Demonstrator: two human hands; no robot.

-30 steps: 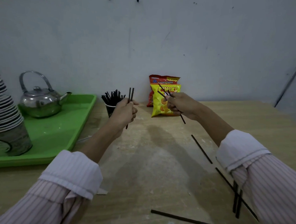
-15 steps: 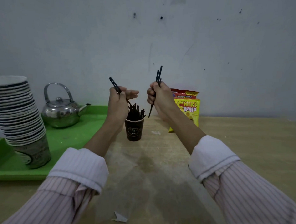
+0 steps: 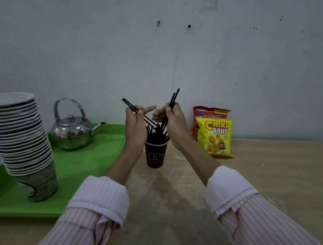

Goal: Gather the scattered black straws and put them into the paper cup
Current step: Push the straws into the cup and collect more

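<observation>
Right, centre frame: my left hand (image 3: 136, 125) and right hand (image 3: 172, 121) each pinch black straws (image 3: 174, 99) over the paper cup (image 3: 155, 155); next, lower the tips in and release.

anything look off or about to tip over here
The stack of paper cups on the green tray leans noticeably to the left at the top, so it looks unsteady. The dark paper cup with straws stands upright on the table.
</observation>
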